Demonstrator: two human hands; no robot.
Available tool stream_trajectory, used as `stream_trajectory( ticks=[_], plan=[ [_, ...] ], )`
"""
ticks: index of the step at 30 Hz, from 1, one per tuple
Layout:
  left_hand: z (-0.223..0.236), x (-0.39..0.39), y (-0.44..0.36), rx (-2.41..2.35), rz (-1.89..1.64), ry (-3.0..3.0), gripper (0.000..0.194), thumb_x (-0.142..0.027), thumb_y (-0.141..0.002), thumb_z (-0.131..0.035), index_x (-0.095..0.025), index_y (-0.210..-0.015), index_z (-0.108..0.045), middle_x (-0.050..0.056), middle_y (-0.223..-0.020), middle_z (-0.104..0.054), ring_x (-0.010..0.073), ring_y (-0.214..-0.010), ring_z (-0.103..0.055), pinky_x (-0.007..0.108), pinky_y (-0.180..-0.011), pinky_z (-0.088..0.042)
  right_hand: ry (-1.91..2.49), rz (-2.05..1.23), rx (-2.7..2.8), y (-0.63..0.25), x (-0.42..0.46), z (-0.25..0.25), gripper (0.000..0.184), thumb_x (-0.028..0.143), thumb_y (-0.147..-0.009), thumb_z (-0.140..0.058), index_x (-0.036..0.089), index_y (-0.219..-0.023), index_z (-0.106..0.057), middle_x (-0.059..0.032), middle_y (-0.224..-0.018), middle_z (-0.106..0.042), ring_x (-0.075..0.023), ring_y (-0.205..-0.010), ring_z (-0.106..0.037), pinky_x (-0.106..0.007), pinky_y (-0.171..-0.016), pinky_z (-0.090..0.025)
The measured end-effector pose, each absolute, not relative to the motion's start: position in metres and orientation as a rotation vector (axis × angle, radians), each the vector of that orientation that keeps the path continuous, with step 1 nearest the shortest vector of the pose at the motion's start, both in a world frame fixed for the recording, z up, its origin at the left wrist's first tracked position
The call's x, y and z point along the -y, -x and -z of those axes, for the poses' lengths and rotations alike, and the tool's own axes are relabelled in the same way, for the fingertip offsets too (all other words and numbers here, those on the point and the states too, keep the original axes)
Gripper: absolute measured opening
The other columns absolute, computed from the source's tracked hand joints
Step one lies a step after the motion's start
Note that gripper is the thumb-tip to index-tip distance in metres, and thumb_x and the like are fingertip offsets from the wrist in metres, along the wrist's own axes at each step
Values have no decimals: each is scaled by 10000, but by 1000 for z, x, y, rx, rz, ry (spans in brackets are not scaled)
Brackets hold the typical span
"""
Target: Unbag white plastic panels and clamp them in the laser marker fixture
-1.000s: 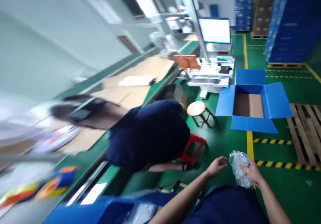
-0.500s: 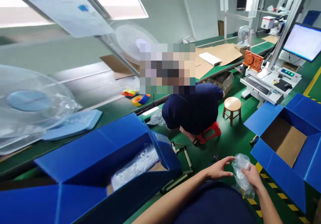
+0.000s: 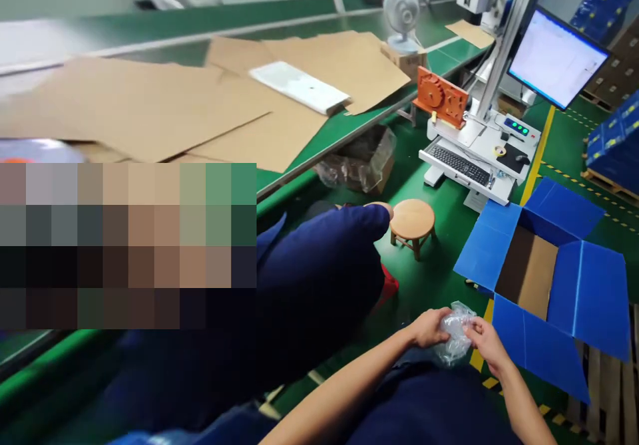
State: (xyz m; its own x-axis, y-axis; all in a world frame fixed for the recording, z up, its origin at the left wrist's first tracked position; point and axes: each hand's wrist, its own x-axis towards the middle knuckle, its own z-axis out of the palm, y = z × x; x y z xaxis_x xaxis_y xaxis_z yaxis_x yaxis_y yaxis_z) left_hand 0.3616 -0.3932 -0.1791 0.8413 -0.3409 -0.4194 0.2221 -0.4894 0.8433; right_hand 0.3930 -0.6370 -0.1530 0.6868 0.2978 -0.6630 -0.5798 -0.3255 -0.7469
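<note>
A crumpled clear plastic bag [image 3: 455,333] is held in front of my body at the lower right. My left hand [image 3: 430,327] grips its left side, fingers curled round the film. On the opposite side my right hand [image 3: 485,340] pinches the bag between thumb and fingers. I cannot make out whether anything is inside the bag. Just beyond my right hand stands an open blue box [image 3: 529,352] with brown cardboard at its bottom.
A co-worker in a dark blue shirt [image 3: 319,265] is close on my left. A round wooden stool [image 3: 412,220] stands ahead, with a workstation keyboard [image 3: 460,165] and monitor [image 3: 558,58] behind it. Flat cardboard sheets [image 3: 164,109] and a white panel [image 3: 299,88] lie on the green bench.
My view has swung right and moved closer to the co-worker. My left hand, apart from the bag's edge before, has closed on it. The left-side blue box has left view.
</note>
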Motion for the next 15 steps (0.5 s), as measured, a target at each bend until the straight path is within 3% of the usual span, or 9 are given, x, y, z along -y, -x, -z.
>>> stream_trajectory(
  ticks=[5, 10, 13, 15],
  plan=[
    [169, 347, -414, 64, 669, -2036, 624, -318, -833, -639, -109, -1421, -666, 190, -1175, -803, 394, -1087, -781, 407, -915, -569, 1797, -742, -394, -410, 618, 143, 927, 833, -649, -953, 205, -1296, -736, -183, -1297, -746, -341, -1014, -753, -442, -844, -601],
    [166, 324, -448, 137, 667, -1946, 493, -250, -787, -695, -222, -1272, -776, 70, -1069, -832, 306, -1001, -795, 317, -861, -565, 1660, -815, -272, -445, 592, 149, 1081, 706, -738, -997, 303, -1601, -485, -177, -1622, -545, -363, -1285, -698, -498, -1048, -590],
    [166, 318, -459, 111, 657, -1911, 474, -226, -730, -776, -275, -1200, -816, 35, -1053, -839, 307, -1015, -799, 319, -897, -579, 1581, -1003, -19, -490, 564, 161, 980, 616, -758, -1020, 288, -1550, -545, -132, -1478, -671, -347, -1290, -693, -489, -1119, -546],
    [164, 312, -466, -1, 603, -1936, 553, -210, -733, -779, -264, -1283, -792, 69, -1194, -829, 342, -1139, -781, 369, -998, -582, 1563, -1142, 125, -527, 540, 171, 834, 609, -746, -1012, 248, -1409, -658, -111, -1314, -752, -351, -1204, -722, -482, -1068, -563]
  ],
)
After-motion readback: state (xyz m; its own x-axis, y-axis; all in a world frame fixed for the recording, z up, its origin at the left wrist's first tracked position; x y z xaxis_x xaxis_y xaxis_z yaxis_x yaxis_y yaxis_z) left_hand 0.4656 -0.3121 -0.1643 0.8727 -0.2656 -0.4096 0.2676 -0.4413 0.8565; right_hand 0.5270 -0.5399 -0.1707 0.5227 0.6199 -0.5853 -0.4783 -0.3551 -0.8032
